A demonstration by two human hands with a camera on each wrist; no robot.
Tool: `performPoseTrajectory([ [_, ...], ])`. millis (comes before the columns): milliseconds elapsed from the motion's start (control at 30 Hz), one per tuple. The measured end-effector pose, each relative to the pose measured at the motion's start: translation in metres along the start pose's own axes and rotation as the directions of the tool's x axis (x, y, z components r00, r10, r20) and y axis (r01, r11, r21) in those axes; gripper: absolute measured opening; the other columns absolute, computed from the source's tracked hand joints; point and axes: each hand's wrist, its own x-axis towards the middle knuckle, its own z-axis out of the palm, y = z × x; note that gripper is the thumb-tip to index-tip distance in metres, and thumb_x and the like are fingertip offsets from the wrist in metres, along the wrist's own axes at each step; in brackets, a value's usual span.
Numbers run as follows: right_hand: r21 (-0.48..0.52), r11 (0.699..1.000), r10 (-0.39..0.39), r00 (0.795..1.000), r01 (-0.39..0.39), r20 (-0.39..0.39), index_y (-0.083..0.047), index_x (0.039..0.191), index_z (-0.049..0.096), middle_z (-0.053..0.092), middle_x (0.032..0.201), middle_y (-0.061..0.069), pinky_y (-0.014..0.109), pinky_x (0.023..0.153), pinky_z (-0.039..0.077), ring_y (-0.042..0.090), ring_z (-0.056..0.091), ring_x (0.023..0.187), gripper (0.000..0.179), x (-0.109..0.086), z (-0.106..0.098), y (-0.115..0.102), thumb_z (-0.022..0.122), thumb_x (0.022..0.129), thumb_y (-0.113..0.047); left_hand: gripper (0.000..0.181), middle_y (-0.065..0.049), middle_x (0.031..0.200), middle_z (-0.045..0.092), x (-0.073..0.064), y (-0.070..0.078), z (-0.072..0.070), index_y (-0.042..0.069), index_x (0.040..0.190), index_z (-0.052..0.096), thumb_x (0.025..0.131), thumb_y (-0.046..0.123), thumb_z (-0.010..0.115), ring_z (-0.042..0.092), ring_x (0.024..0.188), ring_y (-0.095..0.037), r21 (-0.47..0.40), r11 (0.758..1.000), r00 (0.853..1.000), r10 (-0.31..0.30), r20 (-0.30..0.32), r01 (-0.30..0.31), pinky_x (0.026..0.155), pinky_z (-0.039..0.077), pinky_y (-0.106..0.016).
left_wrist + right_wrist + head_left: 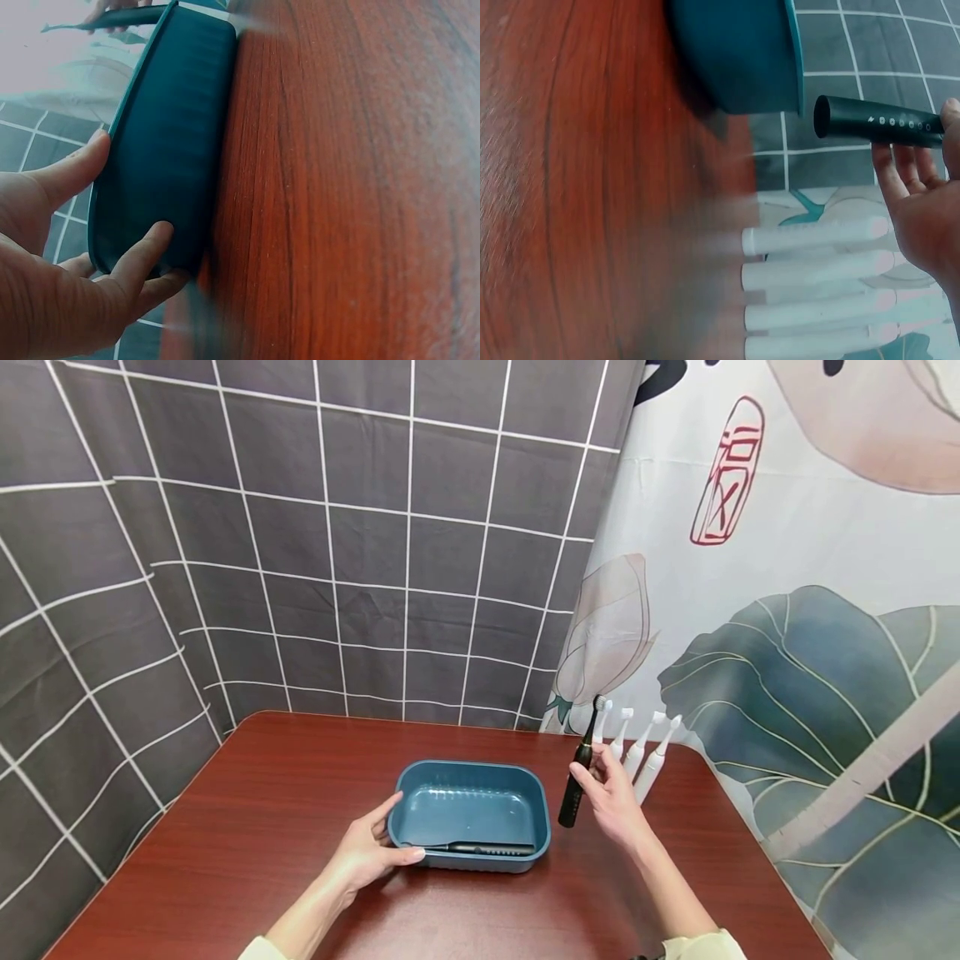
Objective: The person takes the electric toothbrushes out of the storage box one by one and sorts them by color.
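Note:
A blue plastic bin (pixel 468 862) sits on the table, with a black electric toothbrush (pixel 495 849) lying along the inside of its near wall. My left hand (pixel 366 852) grips the bin's near left corner; in the left wrist view its thumb is at the rim and its fingers (pixel 142 259) spread against the outer wall. Just right of the bin, my right hand (pixel 617 797) holds another black electric toothbrush (pixel 573 785) upright, bristles at the top, pinched between thumb and fingers. The right wrist view shows a row of small marks along its handle (pixel 877 121).
Several white electric toothbrushes (pixel 651 768) stand in a row behind and right of my right hand, partly hidden by it. The reddish-brown wooden table (pixel 270 793) backs onto a grey gridded curtain (pixel 367 552) and a lotus-printed cloth (pixel 825 693).

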Motion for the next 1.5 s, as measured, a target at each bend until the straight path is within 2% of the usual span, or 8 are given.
performPoseTrajectory([
  [267, -0.054, 0.997, -0.057, 0.998, 0.057, 0.003, 0.006, 0.121, 0.045, 0.063, 0.096, 0.019, 0.02, 0.072, 0.05, 0.012, 0.063, 0.082, 0.031, -0.009, -0.014, 0.012, 0.063, 0.097, 0.0, 0.101, -0.026, 0.144, 0.05, 0.0, -0.001, 0.001, 0.007, 0.153, 0.042, 0.066, 0.003, 0.094, 0.053, 0.129, -0.04, -0.007, 1.0, 1.0, -0.003, -0.004, 0.003, 0.095, 0.05, -0.042],
  [400, -0.113, 0.993, -0.036, 0.999, 0.037, 0.009, 0.002, 0.118, 0.044, 0.059, 0.094, 0.013, 0.02, 0.071, 0.048, 0.012, 0.06, 0.08, 0.033, -0.017, -0.018, 0.012, 0.068, 0.095, -0.003, 0.101, -0.026, 0.145, 0.049, 0.0, 0.0, 0.0, 0.008, 0.153, 0.042, 0.066, 0.003, 0.093, 0.053, 0.129, -0.04, -0.008, 1.0, 1.0, -0.004, -0.001, 0.004, 0.096, 0.05, -0.042],
  [667, -0.205, 0.978, -0.013, 0.999, 0.019, 0.033, -0.002, 0.115, 0.045, 0.055, 0.095, 0.009, 0.019, 0.077, 0.048, 0.013, 0.059, 0.087, 0.034, -0.033, -0.024, 0.019, 0.071, 0.093, -0.007, 0.102, -0.029, 0.144, 0.049, 0.0, 0.001, 0.0, 0.005, 0.154, 0.039, 0.067, 0.004, 0.093, 0.052, 0.129, -0.041, -0.003, 1.0, 1.0, 0.007, 0.015, -0.007, 0.092, 0.052, -0.035],
  [933, -0.288, 0.956, 0.077, 0.994, -0.053, 0.073, -0.007, 0.108, 0.046, 0.055, 0.088, 0.005, 0.026, 0.078, 0.051, 0.016, 0.059, 0.087, 0.034, -0.044, -0.027, 0.024, 0.075, 0.092, -0.016, 0.101, -0.029, 0.141, 0.052, -0.001, 0.002, -0.001, 0.006, 0.153, 0.041, 0.067, 0.004, 0.093, 0.054, 0.128, -0.04, 0.0, 1.0, 1.0, -0.006, 0.002, 0.006, 0.091, 0.052, -0.037],
  [1200, -0.29, 0.956, 0.067, 0.997, -0.051, 0.044, -0.007, 0.106, 0.047, 0.054, 0.088, 0.005, 0.023, 0.076, 0.05, 0.014, 0.059, 0.087, 0.035, -0.047, -0.028, 0.03, 0.077, 0.089, -0.01, 0.101, -0.029, 0.14, 0.053, -0.002, 0.003, 0.001, 0.008, 0.153, 0.042, 0.066, 0.004, 0.094, 0.054, 0.128, -0.04, -0.009, 1.0, 1.0, -0.018, -0.002, 0.018, 0.09, 0.053, -0.037],
  [1500, -0.276, 0.96, 0.07, 0.996, -0.053, 0.053, -0.007, 0.104, 0.046, 0.054, 0.087, 0.006, 0.026, 0.073, 0.05, 0.015, 0.06, 0.085, 0.033, -0.046, -0.025, 0.033, 0.076, 0.09, -0.011, 0.101, -0.027, 0.146, 0.047, 0.0, 0.0, -0.001, 0.006, 0.154, 0.041, 0.067, -0.001, 0.092, 0.053, 0.128, -0.042, -0.021, 1.0, 1.0, -0.009, 0.004, 0.009, 0.087, 0.053, -0.034],
])
